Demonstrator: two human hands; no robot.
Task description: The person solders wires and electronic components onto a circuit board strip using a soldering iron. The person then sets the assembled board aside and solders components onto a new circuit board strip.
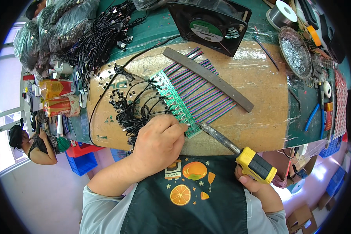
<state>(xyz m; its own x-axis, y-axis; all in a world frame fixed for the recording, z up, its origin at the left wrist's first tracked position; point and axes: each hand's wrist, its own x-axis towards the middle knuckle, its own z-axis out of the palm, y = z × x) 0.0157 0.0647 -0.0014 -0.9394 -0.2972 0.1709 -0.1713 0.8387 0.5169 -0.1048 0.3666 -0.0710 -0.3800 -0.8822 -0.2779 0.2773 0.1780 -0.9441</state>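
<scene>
Green rectangular circuit-board panel (175,100), likely light, stiff and brittle, suits an edge hold; left grip (160,136) curls over it, contents indiscernible; right grip (251,183) grasps yellow-and-black-handled, metal-shafted soldering iron (244,156).

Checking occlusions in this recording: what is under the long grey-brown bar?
Striped wires from the green circuit board pass under the bar, several emerging beyond its far edge. The stretches directly beneath it, and any wire ends there, are covered.

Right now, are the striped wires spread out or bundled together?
Spread out: striped wires lie in separate rows beside the green circuit board, the grey bar across them.
</scene>
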